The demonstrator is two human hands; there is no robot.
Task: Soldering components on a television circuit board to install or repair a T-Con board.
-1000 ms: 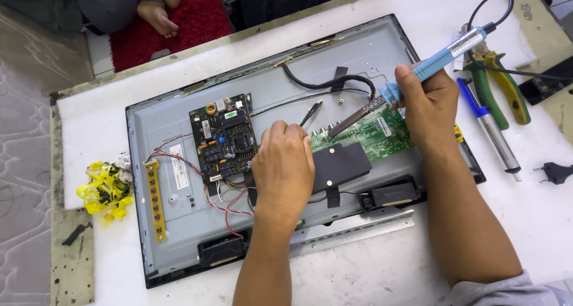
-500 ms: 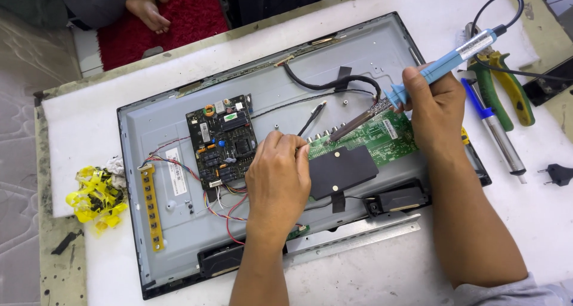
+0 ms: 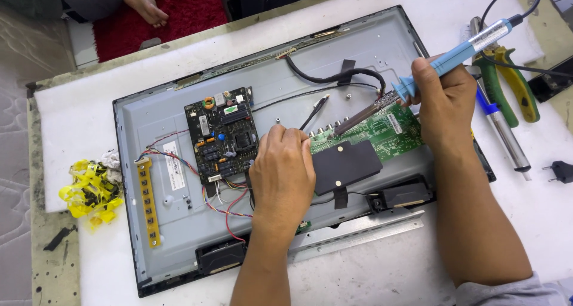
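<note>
The right hand [image 3: 444, 100] has slid a bit right, its grip tight on the blue soldering iron [image 3: 418, 82], tip pointing down-left at the green board [image 3: 382, 130], while the left hand [image 3: 283, 172] rests flat.

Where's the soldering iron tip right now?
Head view, right of centre: the soldering iron in the right hand touches its tip to the green board's upper-left edge.

Pliers [image 3: 507, 82] right of panel [image 3: 161, 112], tape [image 3: 89, 189] left

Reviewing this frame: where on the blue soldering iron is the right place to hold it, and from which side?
On the blue handle of the soldering iron, behind the flared collar, as the right hand does, coming from the near side. The bare metal tip slants down-left onto the green circuit board, and the cord leaves the far end.
</note>
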